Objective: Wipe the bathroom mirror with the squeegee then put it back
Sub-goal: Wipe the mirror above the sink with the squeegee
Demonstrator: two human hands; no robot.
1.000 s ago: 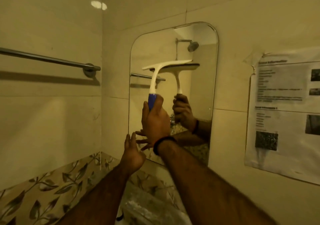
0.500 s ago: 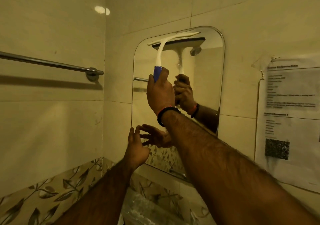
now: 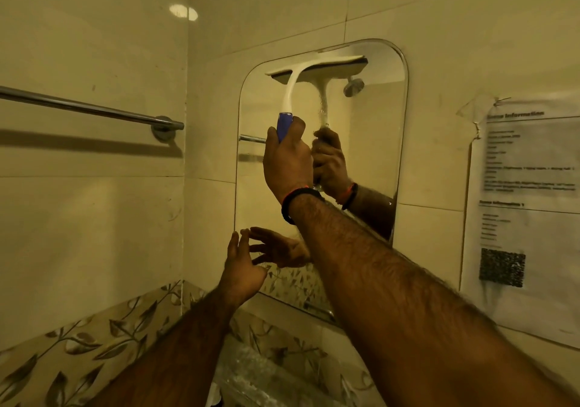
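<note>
A rounded rectangular mirror hangs on the tiled wall ahead. My right hand grips the blue handle of a white squeegee. Its wide blade lies against the glass just under the mirror's top edge, tilted slightly up to the right. My left hand is lower, near the mirror's bottom left edge, fingers spread and holding nothing. Both hands and the squeegee are reflected in the glass.
A chrome towel bar runs along the left wall. Printed sheets are taped to the wall right of the mirror. A leaf-patterned tile band runs below, with crumpled clear plastic at the bottom.
My right hand has lifted the squeegee from the middle of the mirror up to its top edge. My left hand stays low with fingers spread.
</note>
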